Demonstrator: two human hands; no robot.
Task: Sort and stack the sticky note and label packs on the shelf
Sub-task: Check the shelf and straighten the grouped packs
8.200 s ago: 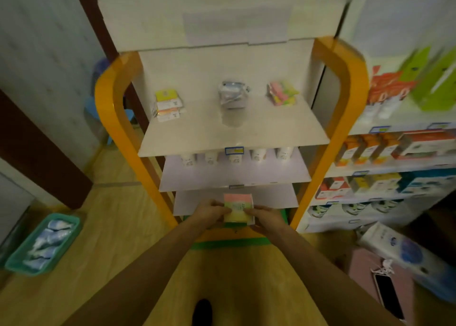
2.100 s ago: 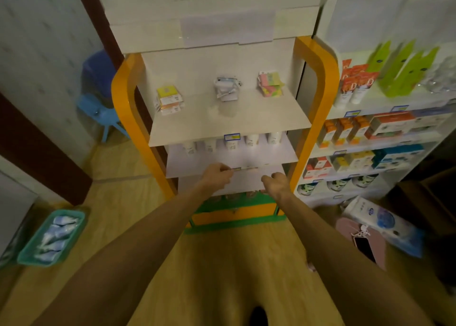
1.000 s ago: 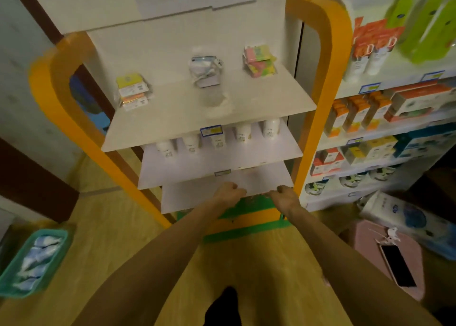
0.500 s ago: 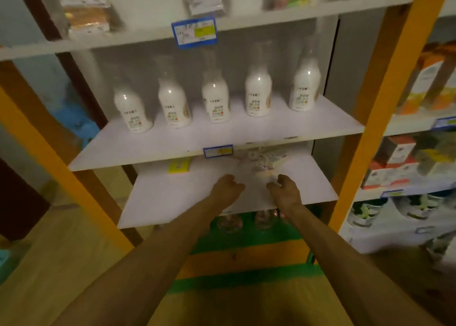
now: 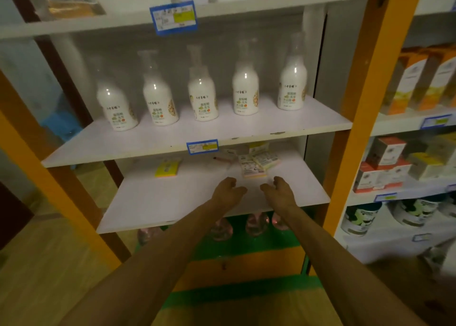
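Here, both hands are hovering low over the front of the third shelf, side by side and apart from one another. The left hand and the right hand are each loosely curled and holding nothing, thumbs turned toward each other; neither grip is touching a pack.

The loose cluster of label packs is lying just beyond the fingertips, further back on the shelf and a little right of its middle. It is sitting between the lines of the two forearms, somewhat nearer the right hand. The front pack, pale with a pinkish edge, is lying with its long axis running roughly away from the person, while the one beside it is skewed toward the back right. The packs are overlapping untidily, not squared into a stack. I am counting about four, though the ones at the back are dim and partly hidden under the shelf above, so the number is uncertain.

One yellow sticky note pack is lying alone well to the left, apart from the cluster and nearer the left hand.

Five white bottles are standing in a row on the shelf above.

A straight forward reach with both hands looks likely to be enough to gather the cluster.
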